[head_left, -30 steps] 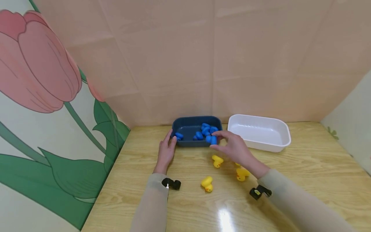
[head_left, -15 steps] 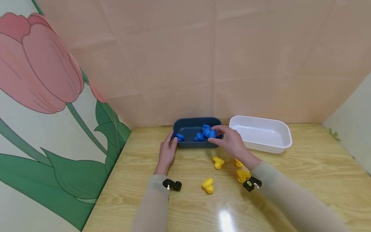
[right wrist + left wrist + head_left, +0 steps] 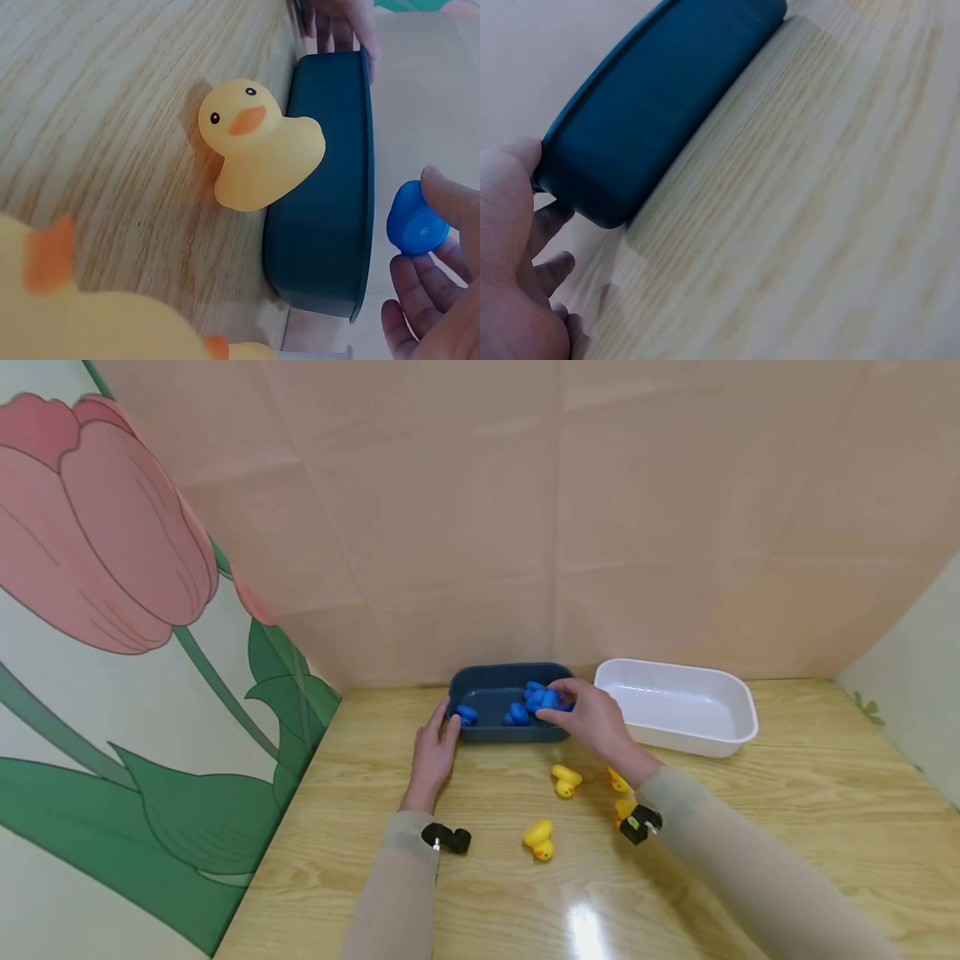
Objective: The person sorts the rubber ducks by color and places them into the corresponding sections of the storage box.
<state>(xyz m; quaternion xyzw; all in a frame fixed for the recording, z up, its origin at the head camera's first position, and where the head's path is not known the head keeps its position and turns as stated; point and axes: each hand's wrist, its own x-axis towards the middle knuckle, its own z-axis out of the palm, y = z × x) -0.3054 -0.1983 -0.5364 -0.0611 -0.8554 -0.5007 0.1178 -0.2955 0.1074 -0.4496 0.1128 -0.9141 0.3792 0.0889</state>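
My right hand (image 3: 600, 722) pinches a blue rubber duck (image 3: 417, 219) between thumb and fingers, its flat base showing in the right wrist view. It is over the right end of a dark blue tub (image 3: 495, 733). Several more blue ducks (image 3: 516, 715) lie in that tub, one of them at its left end (image 3: 467, 716). At the tub's left end is my left hand (image 3: 432, 752), thumb by the front corner and fingers along the side. The left wrist view shows its thumb (image 3: 526, 154) touching the tub's rim, the other fingers spread loosely below.
A white tub (image 3: 678, 702) stands right of the dark one. Several yellow rubber ducks lie on the wooden table (image 3: 360, 827) in front: one (image 3: 566, 781) near the dark tub, another (image 3: 538, 839) closer to me, others by my right wrist. A cloth (image 3: 450, 527) hangs behind.
My right hand has moved slightly left and further back over the dark tub with the blue duck, from its front rim to above the other blue ducks. The left hand stays at the tub's left end.
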